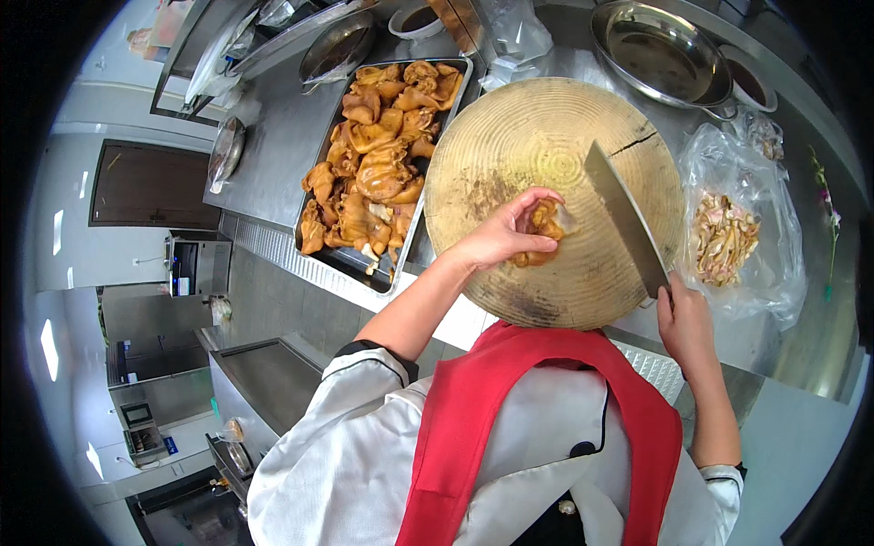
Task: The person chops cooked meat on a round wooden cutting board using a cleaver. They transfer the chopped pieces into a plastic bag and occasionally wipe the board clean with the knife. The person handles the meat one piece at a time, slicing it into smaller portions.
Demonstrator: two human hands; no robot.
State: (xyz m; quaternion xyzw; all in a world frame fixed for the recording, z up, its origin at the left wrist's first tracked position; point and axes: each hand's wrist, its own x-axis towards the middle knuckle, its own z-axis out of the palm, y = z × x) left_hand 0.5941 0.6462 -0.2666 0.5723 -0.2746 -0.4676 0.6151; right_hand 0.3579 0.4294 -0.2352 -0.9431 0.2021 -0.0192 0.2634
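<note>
My left hand grips a piece of brown cooked meat with a pale cut end, on a round wooden chopping block. In my right hand is the handle of a broad cleaver. Its blade slants over the right half of the block, apart from the meat. Left of the block, a metal tray bears a heap of brown cooked meat pieces, which look like pig ears. To the right, sliced meat lies on a clear plastic bag.
A steel bowl and a white bowl of dark liquid stand at the back right. Behind the tray are a steel pan and another bowl. A flower stem lies at the far right. The block has a crack.
</note>
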